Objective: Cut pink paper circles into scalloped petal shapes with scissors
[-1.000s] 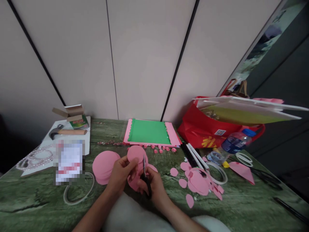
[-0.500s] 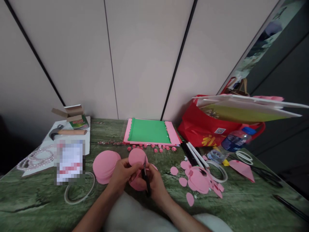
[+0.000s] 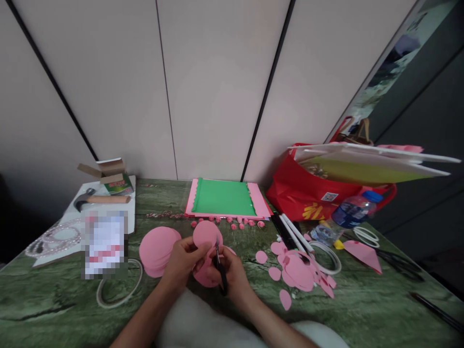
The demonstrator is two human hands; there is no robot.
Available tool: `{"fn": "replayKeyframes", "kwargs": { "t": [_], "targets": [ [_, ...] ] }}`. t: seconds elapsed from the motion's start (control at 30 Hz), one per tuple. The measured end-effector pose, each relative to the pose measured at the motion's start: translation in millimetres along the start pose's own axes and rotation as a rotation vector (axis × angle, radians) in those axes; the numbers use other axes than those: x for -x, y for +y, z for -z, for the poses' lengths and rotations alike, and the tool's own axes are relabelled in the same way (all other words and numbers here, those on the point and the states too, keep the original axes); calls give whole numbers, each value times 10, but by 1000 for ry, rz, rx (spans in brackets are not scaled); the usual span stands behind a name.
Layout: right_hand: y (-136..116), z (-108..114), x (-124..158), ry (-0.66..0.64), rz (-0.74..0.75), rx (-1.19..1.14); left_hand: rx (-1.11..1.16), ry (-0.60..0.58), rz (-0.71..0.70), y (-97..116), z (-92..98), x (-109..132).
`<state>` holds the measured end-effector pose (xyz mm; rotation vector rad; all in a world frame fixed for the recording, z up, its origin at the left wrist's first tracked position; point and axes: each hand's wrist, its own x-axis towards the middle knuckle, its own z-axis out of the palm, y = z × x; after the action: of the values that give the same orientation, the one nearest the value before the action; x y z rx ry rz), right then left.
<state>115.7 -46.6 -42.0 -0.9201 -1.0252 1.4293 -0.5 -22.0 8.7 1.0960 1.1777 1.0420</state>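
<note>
Since a second ago, hardly anything has shifted: both hands have stayed low at the near edge of the green table (image 3: 43, 299), and the scissors have tipped a little nearer to the paper.

Far left lie a string of beads (image 3: 50, 239) and a hammer (image 3: 99, 198) on a white board, with a small open box (image 3: 105, 168) behind them. A clear ring (image 3: 118, 290) lies flat on the table, and just beside it sits a stack of pink paper circles (image 3: 157, 249).

Next comes the left hand (image 3: 183, 263), its fingers closed in a pinch on the edge of a pink circle (image 3: 206, 233), which stands held up off the table between the two hands. The right hand (image 3: 234, 275) is wrapped through the handles of the scissors (image 3: 218, 263), gripping them, with the blades pointing up and touching the circle's right edge. More pink paper lies under the hands.

Behind, a green sheet (image 3: 223, 197) rests on pink sheets by the wall, with a row of tiny pink balls (image 3: 239, 223) before it.

To the right is a heap of pink offcuts (image 3: 299, 270), some pens (image 3: 290, 232), a roll of tape (image 3: 328, 256), a water bottle (image 3: 353, 209) on its side and a red bag (image 3: 308, 193) with flat boards sticking out.
</note>
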Motion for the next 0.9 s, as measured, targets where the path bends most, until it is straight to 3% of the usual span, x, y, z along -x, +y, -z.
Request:
{"fn": "replayKeyframes", "kwargs": {
  "t": [0.9],
  "targets": [
    [58, 9, 33, -8, -58, 15, 144, -11, -10, -8, 16, -23]
  ]
}}
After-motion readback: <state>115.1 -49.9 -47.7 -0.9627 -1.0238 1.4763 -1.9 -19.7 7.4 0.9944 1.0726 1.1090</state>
